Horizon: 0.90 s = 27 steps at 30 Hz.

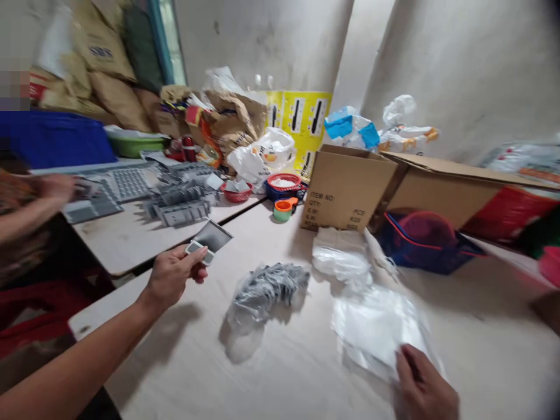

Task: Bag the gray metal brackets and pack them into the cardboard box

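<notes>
My left hand (pixel 172 275) is raised above the table and shut on a small grey plastic piece (pixel 212 236), which has a flat dark face and a pale end. At the lower right, my right hand (pixel 422 382) pinches the edge of a clear plastic bag (pixel 376 326) lying flat on the pale table (pixel 188 361). Between my hands lies a clear bag of grey parts (pixel 266 290). At the far left, a co-worker's hand (pixel 55 189) reaches over a second table, near a heap of grey moulded plastic parts (pixel 181 195).
Another folded plastic bag (pixel 339 256) lies beyond my right hand. Behind it stand a cardboard box (pixel 345 186) and an open carton (pixel 450 192). A blue-and-red basket (pixel 420 242), small red baskets (pixel 282 182), an orange-and-green cup (pixel 283 209) and stacked sacks (pixel 120 99) surround the tables.
</notes>
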Each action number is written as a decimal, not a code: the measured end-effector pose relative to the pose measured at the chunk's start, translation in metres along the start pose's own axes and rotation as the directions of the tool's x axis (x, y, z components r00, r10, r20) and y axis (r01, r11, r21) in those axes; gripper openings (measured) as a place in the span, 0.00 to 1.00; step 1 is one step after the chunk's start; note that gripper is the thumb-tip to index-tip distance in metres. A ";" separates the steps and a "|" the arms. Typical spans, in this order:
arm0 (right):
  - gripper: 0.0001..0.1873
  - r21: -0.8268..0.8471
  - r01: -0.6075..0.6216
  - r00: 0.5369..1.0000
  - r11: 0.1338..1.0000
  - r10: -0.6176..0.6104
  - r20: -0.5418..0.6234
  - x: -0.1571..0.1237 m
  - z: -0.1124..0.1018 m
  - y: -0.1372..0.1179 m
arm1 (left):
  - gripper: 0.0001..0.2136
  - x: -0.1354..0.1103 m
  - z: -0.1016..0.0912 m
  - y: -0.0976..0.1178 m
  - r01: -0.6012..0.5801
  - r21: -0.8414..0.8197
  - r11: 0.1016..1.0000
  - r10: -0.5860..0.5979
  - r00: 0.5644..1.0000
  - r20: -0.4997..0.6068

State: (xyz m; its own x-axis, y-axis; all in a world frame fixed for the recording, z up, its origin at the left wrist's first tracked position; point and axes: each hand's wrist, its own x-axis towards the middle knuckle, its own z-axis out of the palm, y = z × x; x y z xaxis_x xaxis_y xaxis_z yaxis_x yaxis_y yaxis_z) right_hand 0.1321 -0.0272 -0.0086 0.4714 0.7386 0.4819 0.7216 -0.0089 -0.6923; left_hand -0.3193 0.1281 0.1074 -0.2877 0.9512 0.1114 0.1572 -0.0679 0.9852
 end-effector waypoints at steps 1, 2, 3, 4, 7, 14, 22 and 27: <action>0.13 -0.035 0.026 1.000 0.999 -0.026 0.000 0.001 0.000 0.000 | 0.13 -0.026 0.013 0.005 0.044 -0.075 0.996 -0.034 0.990 0.134; 0.13 -0.057 0.080 0.997 0.995 -0.079 0.009 0.002 0.000 -0.002 | 0.13 -0.053 0.027 0.010 0.126 -0.110 0.986 -0.092 0.958 0.272; 0.12 -0.073 0.143 0.990 0.987 -0.141 0.031 0.002 0.000 -0.004 | 0.13 -0.079 0.041 0.015 0.219 -0.110 0.970 -0.157 0.899 0.408; 0.11 -0.090 0.199 0.980 0.976 -0.197 0.037 0.002 0.000 -0.006 | 0.14 -0.104 0.055 0.019 0.308 -0.098 0.946 -0.208 0.812 0.546; 0.09 -0.112 0.320 0.947 0.941 -0.318 0.035 0.002 -0.001 -0.010 | 0.13 -0.164 0.099 0.026 0.501 -0.029 0.865 -0.286 0.539 0.792; 0.06 -0.129 0.408 0.913 0.904 -0.404 0.060 -0.001 -0.003 -0.009 | 0.11 -0.210 0.176 0.024 0.634 0.160 0.757 -0.435 0.305 0.847; 0.06 -0.078 0.441 0.897 0.894 -0.436 0.071 -0.001 -0.006 -0.014 | 0.06 -0.206 0.211 0.011 0.624 0.275 0.732 -0.555 0.310 0.772; 0.06 -0.065 0.454 0.890 0.889 -0.447 0.091 0.000 -0.012 -0.010 | 0.07 -0.196 0.216 0.008 0.642 0.221 0.734 -0.526 0.334 0.782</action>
State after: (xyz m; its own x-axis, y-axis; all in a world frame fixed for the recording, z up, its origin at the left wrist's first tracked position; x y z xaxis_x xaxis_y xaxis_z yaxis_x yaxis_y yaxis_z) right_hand 0.1305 -0.0347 0.0050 0.0506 0.7223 0.6898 0.8883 0.2831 -0.3616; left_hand -0.0576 0.0060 0.0651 0.5601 0.5884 -0.5831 0.1391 0.6271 0.7664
